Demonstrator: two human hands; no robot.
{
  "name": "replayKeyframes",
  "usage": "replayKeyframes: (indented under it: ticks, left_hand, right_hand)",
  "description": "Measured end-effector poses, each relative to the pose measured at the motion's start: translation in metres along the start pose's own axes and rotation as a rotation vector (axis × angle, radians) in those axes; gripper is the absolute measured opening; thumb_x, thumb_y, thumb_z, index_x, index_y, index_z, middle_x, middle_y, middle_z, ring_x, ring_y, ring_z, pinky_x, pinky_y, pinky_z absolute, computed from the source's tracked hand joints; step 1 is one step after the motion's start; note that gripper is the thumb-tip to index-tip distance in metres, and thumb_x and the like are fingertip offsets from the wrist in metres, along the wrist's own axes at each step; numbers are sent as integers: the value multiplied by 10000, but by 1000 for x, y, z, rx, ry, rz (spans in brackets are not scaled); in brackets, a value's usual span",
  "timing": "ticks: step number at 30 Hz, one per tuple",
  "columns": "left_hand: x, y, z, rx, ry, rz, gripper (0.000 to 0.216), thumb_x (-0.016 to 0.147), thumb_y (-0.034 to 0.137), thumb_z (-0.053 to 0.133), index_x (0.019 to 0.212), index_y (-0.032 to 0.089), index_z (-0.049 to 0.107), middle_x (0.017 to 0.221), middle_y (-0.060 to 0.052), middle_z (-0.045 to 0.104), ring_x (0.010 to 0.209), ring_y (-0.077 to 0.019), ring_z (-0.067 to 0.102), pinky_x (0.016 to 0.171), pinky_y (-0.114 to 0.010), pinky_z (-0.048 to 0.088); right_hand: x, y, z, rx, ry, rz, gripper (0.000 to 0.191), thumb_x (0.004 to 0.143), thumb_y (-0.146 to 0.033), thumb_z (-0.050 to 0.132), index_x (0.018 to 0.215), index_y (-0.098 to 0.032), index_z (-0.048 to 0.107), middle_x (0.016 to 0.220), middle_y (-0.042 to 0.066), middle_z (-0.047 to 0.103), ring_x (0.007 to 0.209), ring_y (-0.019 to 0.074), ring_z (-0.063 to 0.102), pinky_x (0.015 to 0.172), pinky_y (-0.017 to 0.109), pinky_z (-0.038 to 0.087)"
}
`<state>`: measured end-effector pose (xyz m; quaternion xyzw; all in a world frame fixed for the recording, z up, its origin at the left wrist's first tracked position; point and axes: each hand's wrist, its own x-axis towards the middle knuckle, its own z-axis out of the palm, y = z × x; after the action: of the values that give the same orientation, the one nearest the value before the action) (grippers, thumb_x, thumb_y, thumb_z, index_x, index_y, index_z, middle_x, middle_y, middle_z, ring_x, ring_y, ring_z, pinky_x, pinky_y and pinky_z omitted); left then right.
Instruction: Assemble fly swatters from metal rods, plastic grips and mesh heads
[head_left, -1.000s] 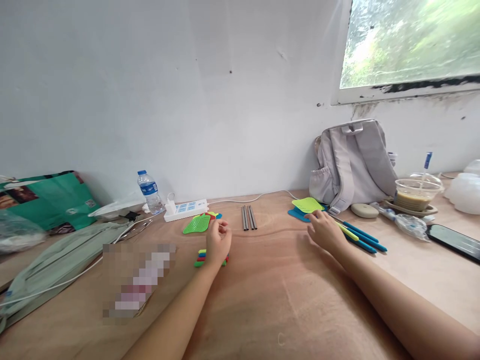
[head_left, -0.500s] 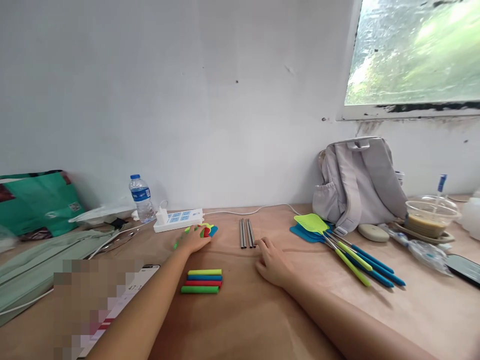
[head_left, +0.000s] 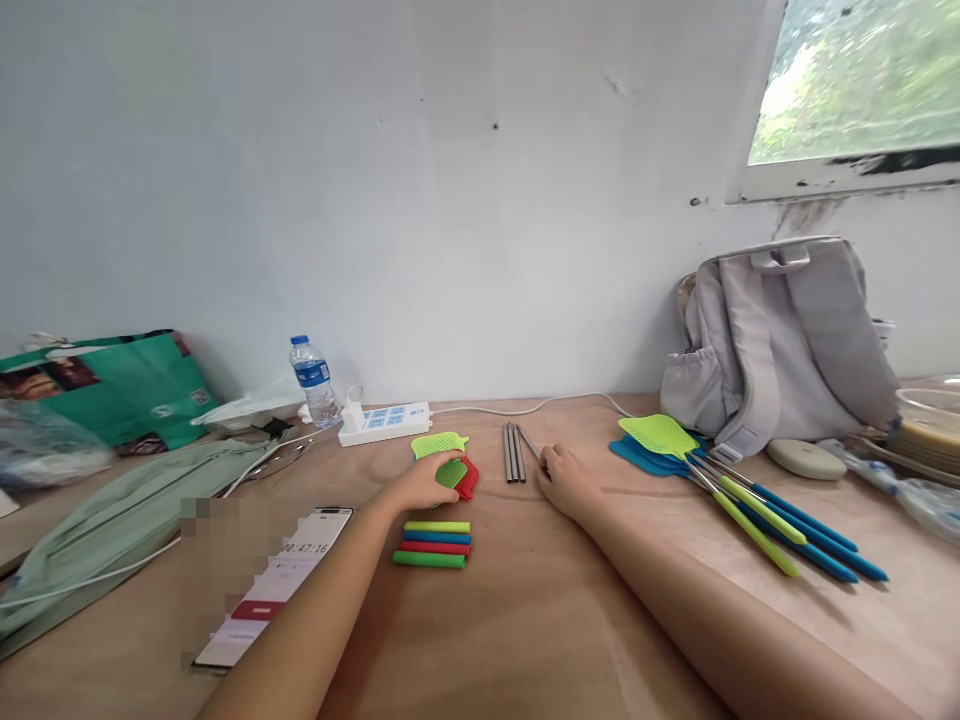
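My left hand point(head_left: 426, 484) is closed on a green mesh fly swatter head point(head_left: 451, 472), thumb on the near edge and fingers on the far edge. A red swatter head point(head_left: 470, 478) shows right beside the green one; whether I grip it too is unclear. Behind them lies a yellow-green swatter head point(head_left: 441, 444). Several thin metal rods point(head_left: 513, 455) lie side by side at centre. My right hand point(head_left: 566, 482) pinches the near end of another metal rod point(head_left: 529, 442), slanted away from the others. Coloured handle tubes point(head_left: 433, 537) in yellow, blue, red and green lie stacked nearer me.
Fly swatters with yellow-green and blue handles point(head_left: 772, 515) lie to the right, before a grey backpack point(head_left: 787, 340). A power strip point(head_left: 386, 424), water bottle point(head_left: 313, 380) and phone point(head_left: 277, 590) are on the left. A cup point(head_left: 934, 425) stands far right.
My left hand has lifted the green and red swatter heads, uncovering the yellow-green one. My right hand has shifted right, and one metal rod now slants from the group. The view has turned left.
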<state>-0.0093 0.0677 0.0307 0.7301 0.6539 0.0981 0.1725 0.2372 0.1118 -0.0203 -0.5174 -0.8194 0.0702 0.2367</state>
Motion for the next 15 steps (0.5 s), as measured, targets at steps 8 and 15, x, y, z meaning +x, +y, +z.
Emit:
replayKeyframes:
  ticks: [8,15]
  left_hand:
    - [-20,4,-25,41,22,35,550,682,442,566,1174,204,502,1333,-92,423,1176,-272,433,938,-358,374]
    - [-59,47,-39,201,-345,54,244,526,278,667,768,250,683,774,20,658,681,-188,604,507,-237,405]
  right_hand:
    - [-9,24,-6,88,9,149,239,792,-25,376,855,-90,597,928,183,579,793,213,544,729,328,381]
    - [-23,42,-17,426,217,246,146,803,-154,415,807,-133,560,866,135,586,885,231,524,811,340,372]
